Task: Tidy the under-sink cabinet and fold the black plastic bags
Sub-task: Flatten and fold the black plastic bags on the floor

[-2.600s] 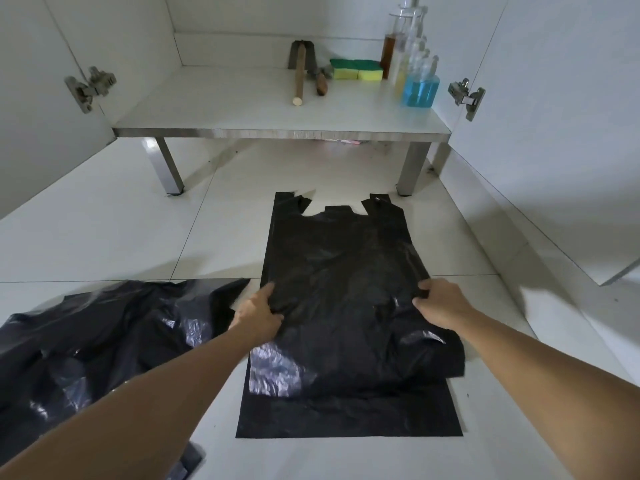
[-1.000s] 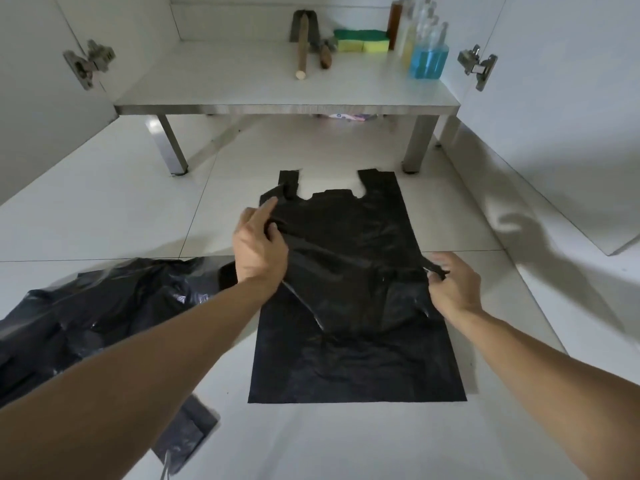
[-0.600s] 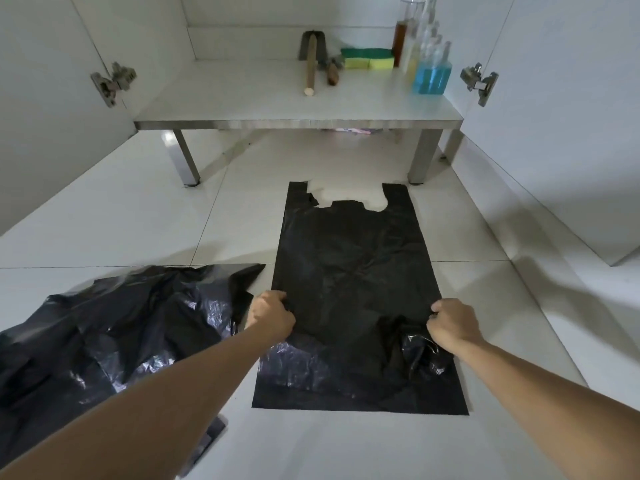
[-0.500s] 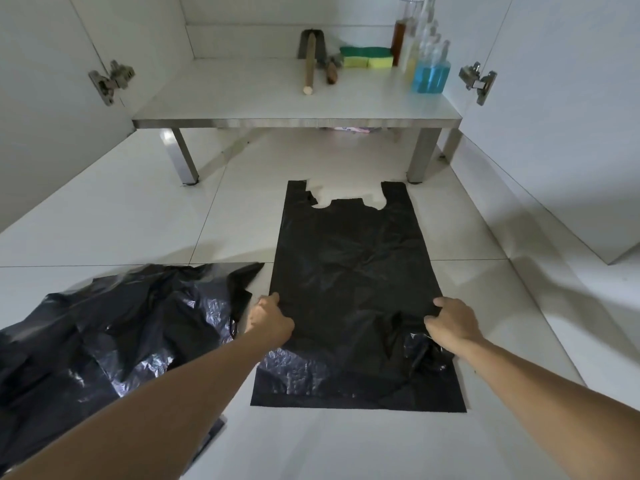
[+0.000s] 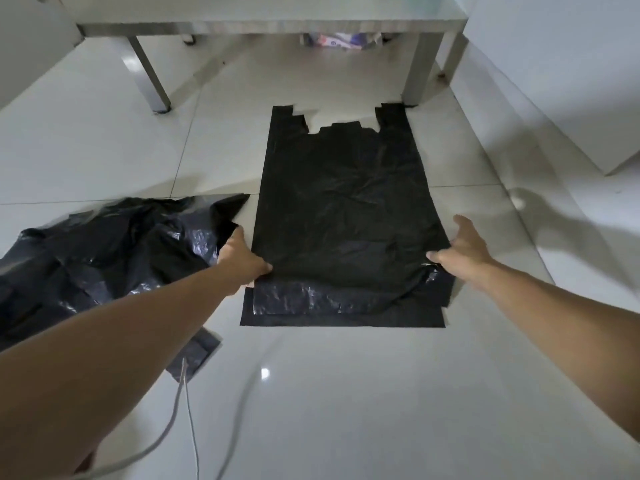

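A black bag lies flat on the white tiled floor, with its handles pointing toward the metal shelf. It seems to lie on top of another flat bag, whose edge peeks out at the near end.

The left hand pinches the top bag's left edge. The right hand is at the right edge with its fingers spread wide, and its thumb touches the plastic. I cannot tell if the thumb is pinching it.

My guess is that the bags are only being laid out and smoothed. No fold shows in them yet. A big crumpled heap of black bags sits on the floor to the left, still messy, so a lot of folding is left. A small dark folded piece lies near the left arm. It may be a bag that is done, but I can't be sure.

The top of the shelf is cut off, so I cannot see how tidy the cabinet is. Something colourful hides under the shelf, too dark to make out. A thin cable hangs in front, blurry.
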Demonstrator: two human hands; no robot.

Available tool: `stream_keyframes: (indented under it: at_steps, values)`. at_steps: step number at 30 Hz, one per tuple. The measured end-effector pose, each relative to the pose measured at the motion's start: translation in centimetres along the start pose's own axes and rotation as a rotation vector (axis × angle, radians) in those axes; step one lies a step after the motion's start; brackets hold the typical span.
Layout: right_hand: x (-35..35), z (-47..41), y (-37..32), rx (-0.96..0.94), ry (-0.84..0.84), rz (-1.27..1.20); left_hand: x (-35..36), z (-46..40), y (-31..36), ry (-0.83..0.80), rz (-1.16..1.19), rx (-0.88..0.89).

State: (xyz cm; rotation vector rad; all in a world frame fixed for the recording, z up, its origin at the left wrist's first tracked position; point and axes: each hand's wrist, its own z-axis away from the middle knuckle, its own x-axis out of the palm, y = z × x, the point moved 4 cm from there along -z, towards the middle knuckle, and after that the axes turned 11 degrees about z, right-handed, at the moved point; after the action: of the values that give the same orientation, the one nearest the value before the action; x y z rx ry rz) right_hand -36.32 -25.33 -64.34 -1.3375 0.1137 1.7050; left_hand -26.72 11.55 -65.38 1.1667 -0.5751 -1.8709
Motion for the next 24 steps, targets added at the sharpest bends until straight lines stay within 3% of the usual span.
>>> stream_keyframes:
  at_steps: [2, 5, 7, 13, 21, 24]
  values:
    - [-0.1, 0.2, 0.2, 0.004, -0.013, -0.002, -0.7, -0.1, -0.2, 0.075, -0.007, 0.025]
    - [0.5, 1.1, 0.8, 0.055, -0.233, -0.029, -0.8, -0.1, -0.5, 0.038, 0.044, 0.033]
    - [0.6, 1.6, 1.2, 0.005, -0.275, 0.051, -1.0, 0.0, -0.6, 0.018, -0.015, 0.047]
    - [1.5, 1.9, 2.4, -0.084, -0.152, 0.109, -2.2, 0.1, -1.4, 0.101, -0.189, 0.078]
    - [1.9, 2.3, 2.1, -0.147, -0.049, 0.256, -1.5, 0.6, -3.0, 0.053, -0.285, 0.09]
    - [1.6, 2.9, 1.7, -0.133, -0.043, 0.33, -1.2, 1.0, -2.7, 0.054, -0.394, 0.17]
